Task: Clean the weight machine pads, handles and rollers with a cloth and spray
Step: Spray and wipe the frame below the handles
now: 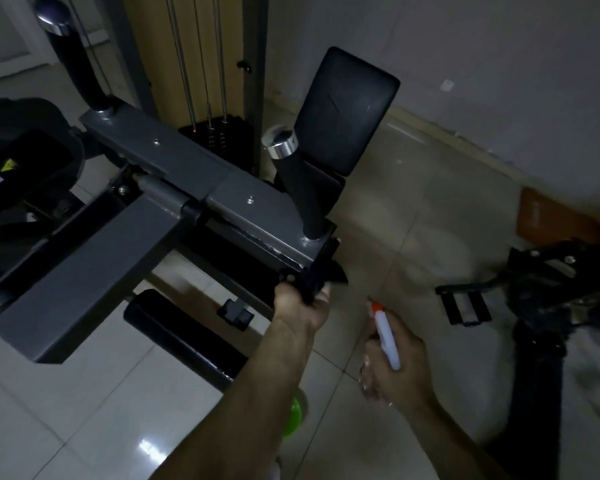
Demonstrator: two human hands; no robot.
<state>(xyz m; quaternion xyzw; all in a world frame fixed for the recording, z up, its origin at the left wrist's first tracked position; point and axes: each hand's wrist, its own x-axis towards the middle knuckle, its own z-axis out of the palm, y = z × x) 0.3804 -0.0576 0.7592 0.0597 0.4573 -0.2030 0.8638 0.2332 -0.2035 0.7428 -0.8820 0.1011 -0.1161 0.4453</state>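
Observation:
The grey weight machine arm [174, 168] runs across the left and centre. A black handle [300, 188] with a chrome cap rises from its near end, and a black pad [343, 109] stands behind it. My left hand [300, 306] is closed on a dark cloth [317, 278], pressed against the end of the arm below that handle. Lower right of it, my right hand [395, 368] grips a white spray bottle [387, 336] with an orange nozzle pointing up and left. A black roller [184, 337] lies under the arm.
A second handle [73, 60] stands at the upper left near the weight stack [215, 133] and cables. Black tripod-like equipment [551, 299] sits at the right. A green object [295, 415] lies on the tiled floor under my left forearm. A wall runs behind.

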